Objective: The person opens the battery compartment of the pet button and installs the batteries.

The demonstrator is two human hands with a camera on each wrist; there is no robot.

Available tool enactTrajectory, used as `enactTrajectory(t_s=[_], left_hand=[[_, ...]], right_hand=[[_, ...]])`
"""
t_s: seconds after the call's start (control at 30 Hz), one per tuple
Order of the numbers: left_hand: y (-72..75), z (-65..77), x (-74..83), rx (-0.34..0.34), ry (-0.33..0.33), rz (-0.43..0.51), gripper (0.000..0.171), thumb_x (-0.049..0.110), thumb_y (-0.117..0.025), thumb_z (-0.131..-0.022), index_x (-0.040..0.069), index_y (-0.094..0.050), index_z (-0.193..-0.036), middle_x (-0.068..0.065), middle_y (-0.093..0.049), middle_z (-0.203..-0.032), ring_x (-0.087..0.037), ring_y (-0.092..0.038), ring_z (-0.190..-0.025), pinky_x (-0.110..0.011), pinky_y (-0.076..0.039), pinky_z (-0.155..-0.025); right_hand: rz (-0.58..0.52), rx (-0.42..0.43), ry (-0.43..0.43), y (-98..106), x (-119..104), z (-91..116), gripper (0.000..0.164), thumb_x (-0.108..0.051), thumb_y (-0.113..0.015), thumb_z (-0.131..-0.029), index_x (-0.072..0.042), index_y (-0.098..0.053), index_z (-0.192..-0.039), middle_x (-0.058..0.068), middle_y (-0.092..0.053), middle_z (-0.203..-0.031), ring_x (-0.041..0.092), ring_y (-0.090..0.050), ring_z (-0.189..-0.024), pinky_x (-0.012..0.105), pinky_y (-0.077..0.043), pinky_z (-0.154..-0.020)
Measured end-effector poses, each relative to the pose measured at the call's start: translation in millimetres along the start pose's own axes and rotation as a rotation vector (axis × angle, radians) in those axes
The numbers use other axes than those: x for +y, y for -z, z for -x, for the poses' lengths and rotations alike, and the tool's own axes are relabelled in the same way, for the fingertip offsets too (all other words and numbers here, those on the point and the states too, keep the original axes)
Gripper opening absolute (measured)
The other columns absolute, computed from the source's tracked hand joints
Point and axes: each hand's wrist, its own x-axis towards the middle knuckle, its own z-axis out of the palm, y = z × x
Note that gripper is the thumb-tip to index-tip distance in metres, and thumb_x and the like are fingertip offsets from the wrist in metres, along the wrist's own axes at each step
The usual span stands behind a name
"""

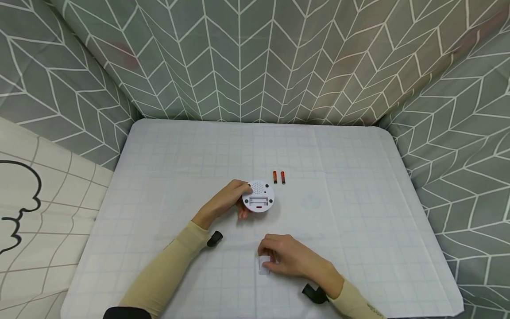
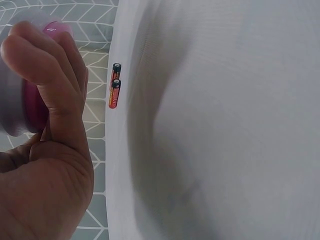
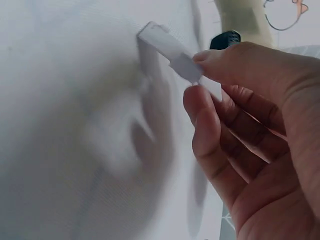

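My left hand (image 1: 228, 198) grips a round white device (image 1: 260, 190) by its left edge, thumb on top. The device's underside faces up, with a grid of small holes, dark round feet and an uncovered battery compartment holding no batteries. In the left wrist view, its other side has magenta parts (image 2: 35, 107). Nearer the table's front, my right hand (image 1: 292, 257) pinches a small white battery cover (image 3: 161, 40) between thumb and fingertips, just over the table. Beyond the device, two red-and-black batteries (image 1: 279, 177) lie side by side.
The white table (image 1: 350, 199) has rounded corners and a faint grid cloth. Grey chevron-patterned curtains (image 1: 255, 62) stand behind it and along the right. At the left is a pale panel (image 1: 52, 221) with a black cartoon outline. Dark wrist cameras (image 1: 314, 293) sit at both wrists.
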Motion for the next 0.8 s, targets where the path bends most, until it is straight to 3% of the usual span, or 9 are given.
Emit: enactTrajectory(t_s=[0.1, 0.23, 0.8], left_hand=[[-0.5, 1.0, 0.4, -0.006, -0.009, 0.002, 0.036, 0.013, -0.040, -0.098, -0.011, -0.067, -0.102, -0.012, -0.067, -0.060, -0.016, -0.059, -0.043, -0.028, -0.051, -0.041], [-0.9, 1.4, 0.6, -0.004, -0.011, -0.001, 0.035, 0.013, -0.041, -0.098, -0.011, -0.067, -0.102, -0.012, -0.067, -0.061, -0.016, -0.059, -0.043, -0.028, -0.052, -0.041], [-0.6, 1.4, 1.2, -0.006, -0.007, 0.001, 0.035, 0.012, -0.041, -0.098, -0.012, -0.067, -0.103, -0.013, -0.068, -0.062, -0.016, -0.059, -0.043, -0.028, -0.051, -0.040]], right_hand=[[-0.074, 0.014, 0.002, 6.0, 0.1, 0.8, 0.022, -0.002, -0.080, -0.087, -0.010, -0.069, -0.104, -0.002, -0.068, -0.095, 0.001, -0.059, -0.076, 0.007, -0.049, -0.069], [-0.092, 0.061, 0.018, 13.9, 2.7, 3.2, 0.023, 0.002, -0.078, -0.085, -0.010, -0.069, -0.102, -0.006, -0.065, -0.089, 0.001, -0.059, -0.075, 0.012, -0.053, -0.068], [0.076, 0.311, -0.087, 36.1, 13.8, 8.2, 0.024, 0.007, -0.077, -0.080, -0.006, -0.070, -0.098, -0.003, -0.069, -0.090, 0.005, -0.062, -0.075, 0.017, -0.055, -0.064]])
